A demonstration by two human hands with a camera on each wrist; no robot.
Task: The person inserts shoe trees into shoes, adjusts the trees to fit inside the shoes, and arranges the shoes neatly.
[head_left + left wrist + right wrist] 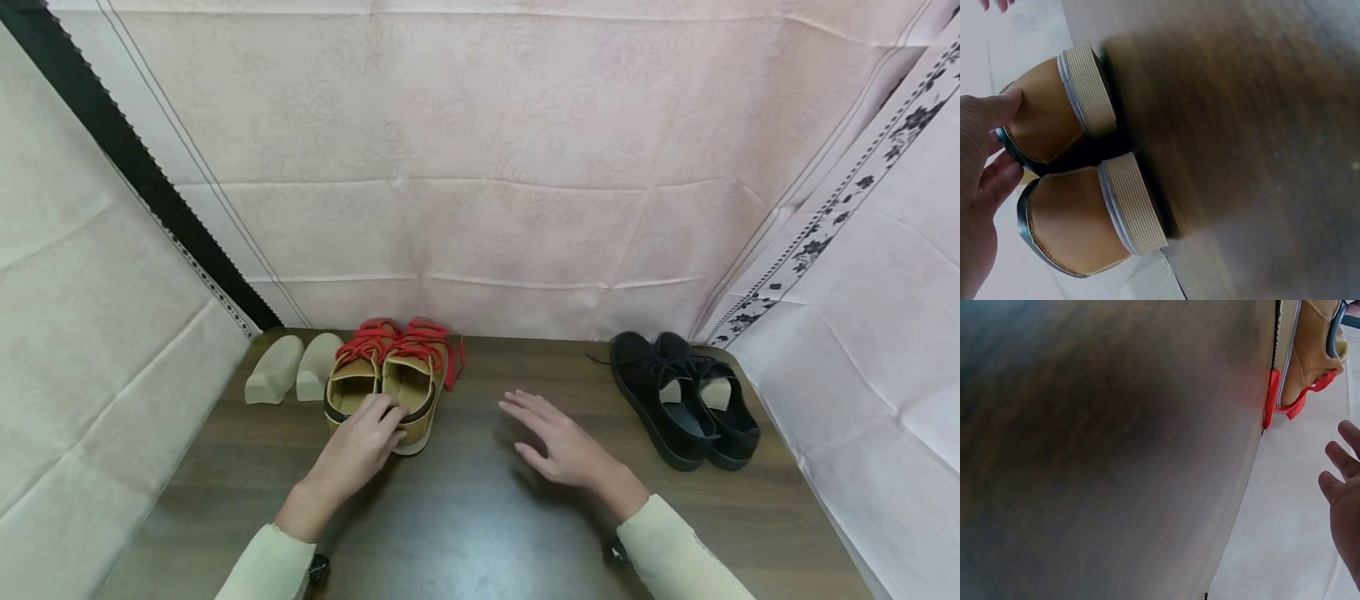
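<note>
A pair of tan shoes with red laces (367, 340) stands at the left, toes toward the back wall. My left hand (363, 447) pinches the heel of the right tan shoe (1044, 103), thumb on the outer heel and fingers at the collar. Close beside it is the left tan shoe (1075, 212), its ridged pale sole showing. My right hand (562, 447) hovers over the table's middle with fingers spread, holding nothing. Left of the tan shoes lie two pale shoe inserts, one at the outside (272, 372) and the other (318, 367) nearer the shoes.
Toward the right side stands a pair of black lace-up shoes (641, 387), each with something pale inside. The dark wooden tabletop (465, 517) lies between the two pairs. Creased pale cloth (480, 225) hangs behind and along both sides.
</note>
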